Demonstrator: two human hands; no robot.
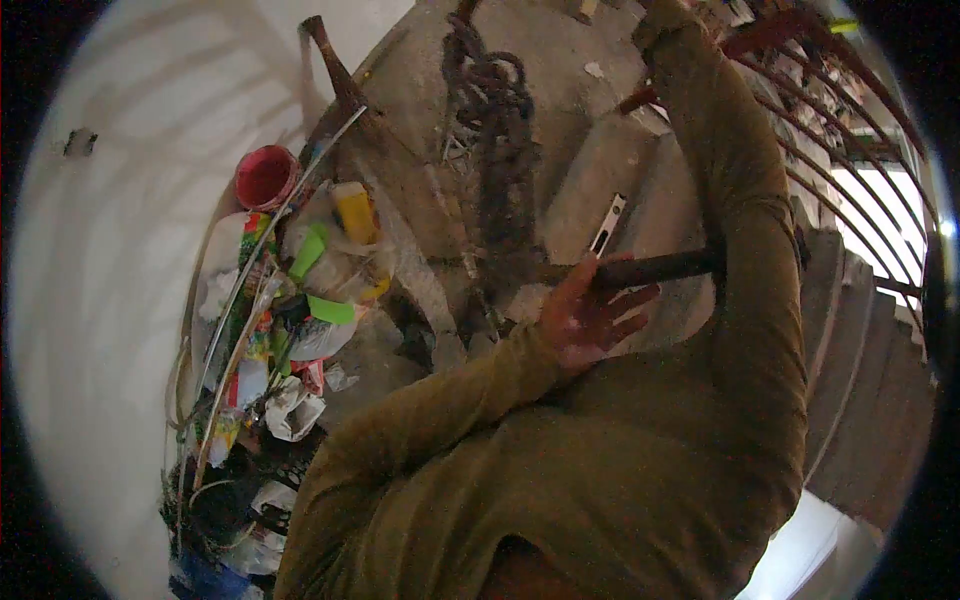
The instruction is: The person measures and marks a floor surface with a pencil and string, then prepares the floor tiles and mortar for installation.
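My left hand (595, 315) is near the middle, palm partly showing and fingers spread, against or just below a dark round bar (665, 268). A short light-coloured strip with dark slots, like a small level (608, 225), stands slanted just above the hand; whether the hand touches it cannot be made out. My right arm (740, 150), in a brown-green sleeve, reaches up to the top edge, where the hand cannot be made out. A dark, chain-like bundle (495, 120) lies beyond my left hand.
Left of my arm is a heap of bags and litter (295, 340), with a red bucket (267, 178), a yellow container (355, 212) and long thin rods. A white wall (110, 300) stands at the left. Steps (870, 390) and curved red-brown railings (850, 130) are at the right.
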